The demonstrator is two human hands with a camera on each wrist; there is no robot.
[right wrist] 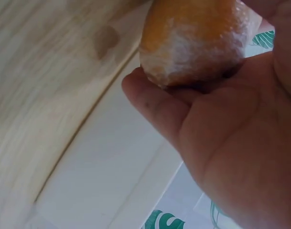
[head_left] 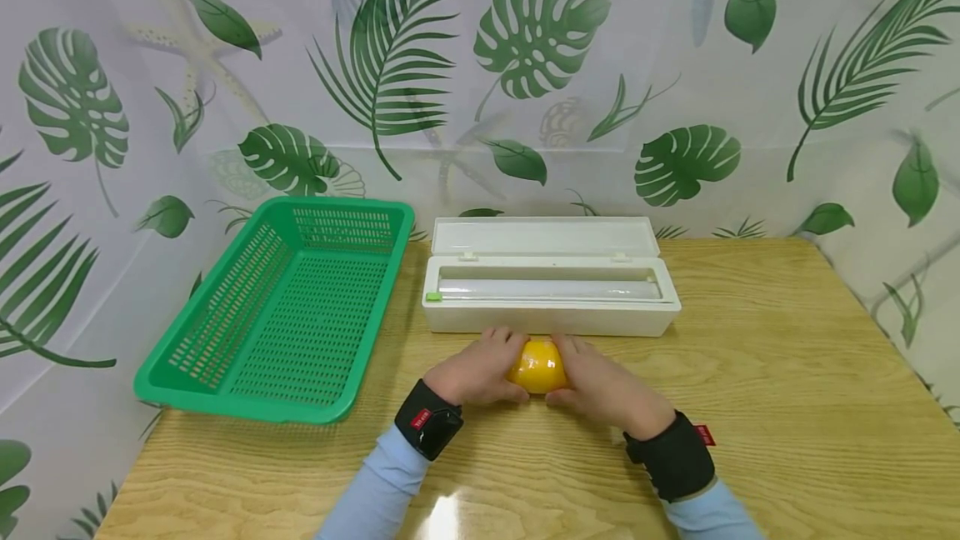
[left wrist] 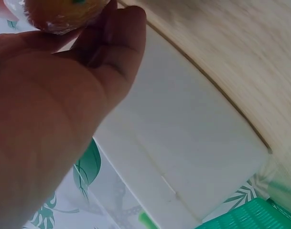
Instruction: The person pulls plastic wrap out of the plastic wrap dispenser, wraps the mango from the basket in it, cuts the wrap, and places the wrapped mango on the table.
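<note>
An orange [head_left: 537, 367] wrapped in clear film sits between both hands, just in front of a white cling film dispenser [head_left: 551, 321]. From the left, my left hand [head_left: 483, 369] grips it with thumb and fingers; my right hand [head_left: 606, 386] grips the opposite side. Wrinkled film shows on the orange's underside [right wrist: 193, 43] in the right wrist view. The left wrist view catches only part of the fruit [left wrist: 64, 14] at its top edge. Behind the hands, the dispenser's lid [head_left: 543, 237] stands open over a film roll [head_left: 547, 288].
A green perforated basket [head_left: 367, 348] lies to the left on the wooden table [head_left: 787, 373]. A small green slider [head_left: 433, 297] sits at the dispenser's left end. Leaf-patterned cloth [head_left: 450, 107] hangs behind the table.
</note>
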